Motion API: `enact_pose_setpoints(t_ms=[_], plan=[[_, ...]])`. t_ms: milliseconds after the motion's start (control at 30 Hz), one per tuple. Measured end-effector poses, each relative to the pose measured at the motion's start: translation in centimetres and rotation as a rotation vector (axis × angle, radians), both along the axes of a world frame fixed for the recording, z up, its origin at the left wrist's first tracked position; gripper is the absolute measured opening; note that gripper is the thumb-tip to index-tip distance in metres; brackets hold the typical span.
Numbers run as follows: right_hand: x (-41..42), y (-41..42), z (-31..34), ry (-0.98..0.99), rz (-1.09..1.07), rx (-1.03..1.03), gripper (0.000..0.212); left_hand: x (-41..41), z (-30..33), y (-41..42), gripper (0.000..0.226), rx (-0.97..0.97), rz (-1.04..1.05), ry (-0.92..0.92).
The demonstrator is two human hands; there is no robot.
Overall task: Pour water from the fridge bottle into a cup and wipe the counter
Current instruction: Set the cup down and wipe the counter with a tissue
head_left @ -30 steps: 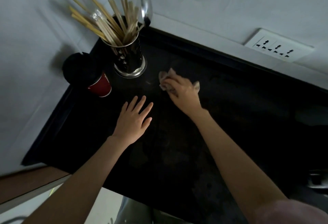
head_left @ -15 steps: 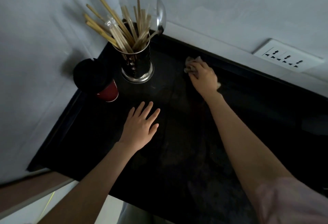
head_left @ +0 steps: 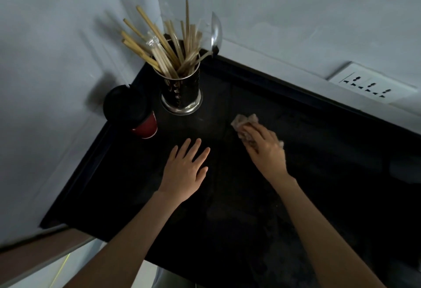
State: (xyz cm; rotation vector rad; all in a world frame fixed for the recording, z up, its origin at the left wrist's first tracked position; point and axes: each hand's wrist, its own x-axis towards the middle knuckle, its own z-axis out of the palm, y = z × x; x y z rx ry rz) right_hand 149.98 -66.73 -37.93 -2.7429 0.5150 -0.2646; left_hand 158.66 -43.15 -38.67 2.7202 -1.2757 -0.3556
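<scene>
- The bench [head_left: 319, 173] is showing as a dark, matte slab with a raised black lip along its back and side edges, fitting into a corner of pale, smooth walls.
- The utensil holder [head_left: 181, 92], a perforated, shiny metal cylinder with a flared base, is standing upright near that corner and serving as the landmark here.
- Pale wooden chopsticks [head_left: 159, 43] are fanning upward out of the utensil holder, and a metal spoon [head_left: 216, 32] is leaning out of its wall-side rim with the bowl uppermost.
- The cup [head_left: 145, 125], a red paper cone under a round black lid [head_left: 124, 103], is standing just beside the utensil holder, on the side toward the side wall; its long axis is running upright, with the lid toward the camera.
- The left hand [head_left: 184, 169] is lying flat on the bench in front of the utensil holder, fingers straight and slightly spread, pointing toward the holder; its grip is wide and holding nothing.
- The right hand [head_left: 265, 148] is pressing on the bench to the other side of the utensil holder from the cup, its grip curling narrowly round the cloth.
- The cloth [head_left: 245, 120], a pale, crumpled, soft wad, is protruding past the fingertips toward the back wall.
- A white socket plate [head_left: 369, 85] is sitting on the back wall, well apart from the utensil holder.
</scene>
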Motion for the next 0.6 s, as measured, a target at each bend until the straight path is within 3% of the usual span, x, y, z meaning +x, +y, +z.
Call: enact_pose_setpoints(t_ms=[167, 333, 600], plan=[[6.1, -3.9, -0.1, -0.001, -0.113, 0.030, 0.040, 0.0, -0.1, 0.1, 0.053, -0.035, 0.007, 0.012], [13.9, -3.0, 0.8, 0.116, 0.013, -0.006, 0.042, 0.1, 0.0, 0.1, 0.054, -0.029, 0.002, 0.009], [8.0, 3.1, 1.5, 0.042, 0.308, 0.056, 0.044, 0.2, -0.2, 0.6, 0.054, -0.005, -0.054, -0.018]])
